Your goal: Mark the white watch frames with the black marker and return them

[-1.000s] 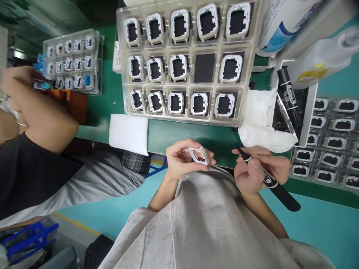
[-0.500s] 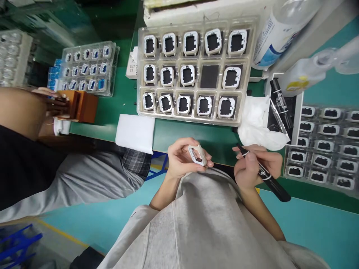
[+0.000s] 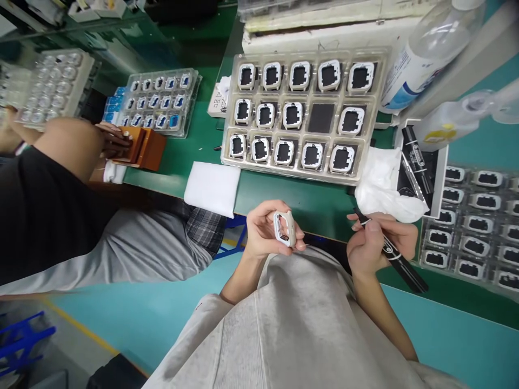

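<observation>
My left hand [image 3: 263, 232] is closed around a white watch case frame [image 3: 284, 229], gripped by its edges in front of my body. The frame's opening faces partly toward me. In my right hand [image 3: 377, 243] lies a black marker pen [image 3: 399, 262], its dark tip pointing up and left, apart from the frame. Beyond both hands is a clear plastic tray [image 3: 290, 172] with rows of similar white frames on dark pads. One compartment of it, in the middle row, shows only its dark pad [image 3: 321, 118].
A white foam sheet [image 3: 212, 186] lies left of my hands. White tissue [image 3: 389, 186] and a box of markers [image 3: 417, 156] sit at right, near bottles [image 3: 421, 54]. Another tray of frames [image 3: 470, 227] stands far right. At left, a co-worker's hand [image 3: 115, 139] touches an orange-brown block [image 3: 150, 151].
The view has shifted, so the bench appears farther right and slightly lower. My left hand has turned the watch case frame a little. My right hand keeps the marker in the same grip.
</observation>
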The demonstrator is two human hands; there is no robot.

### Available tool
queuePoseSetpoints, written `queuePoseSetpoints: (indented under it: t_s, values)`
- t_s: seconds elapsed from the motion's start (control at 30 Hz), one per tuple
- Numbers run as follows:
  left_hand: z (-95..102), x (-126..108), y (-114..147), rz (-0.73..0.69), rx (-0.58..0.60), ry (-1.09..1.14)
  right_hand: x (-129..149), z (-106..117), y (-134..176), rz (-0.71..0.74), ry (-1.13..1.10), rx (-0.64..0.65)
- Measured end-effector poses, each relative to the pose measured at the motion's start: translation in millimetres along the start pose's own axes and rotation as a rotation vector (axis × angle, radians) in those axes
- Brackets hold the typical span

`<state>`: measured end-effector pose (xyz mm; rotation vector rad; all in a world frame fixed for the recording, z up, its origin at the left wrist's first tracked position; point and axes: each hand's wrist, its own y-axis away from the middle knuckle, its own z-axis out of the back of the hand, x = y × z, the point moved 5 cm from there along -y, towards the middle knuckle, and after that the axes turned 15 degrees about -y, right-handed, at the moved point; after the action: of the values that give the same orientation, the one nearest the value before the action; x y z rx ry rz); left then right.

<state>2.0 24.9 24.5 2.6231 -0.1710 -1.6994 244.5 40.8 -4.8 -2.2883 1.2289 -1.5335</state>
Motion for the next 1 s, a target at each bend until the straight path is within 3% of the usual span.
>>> queuePoseSetpoints:
  t_s: [0.2,0.33,0.5,0.73,1.0]
  values:
    - [-3.1,-7.0,3.7,-0.016,0.024,0.038,-0.1,0.9,-1.3,-0.003,0.001,0.011]
    - [-1.1,-7.0,9.4,0.048,-0.08,0.0,-0.2,0.1,-2.5,0.006,0.002,-0.002]
    - [-3.2,-14.7,14.2,-0.063,-0.164,0.009,-0.1,-0.4,-3.0,-0.006,0.004,-0.008]
    - [-0.2,-7.8,10.6,-0.049,-0.199,0.033,-1.2,2.9,-1.4,-0.022,-0.001,0.011]
    - [0.0,-8.6,9.6,-0.133,-0.19,0.056,-0.4,3.4,-2.6,0.001,-0.008,0.0]
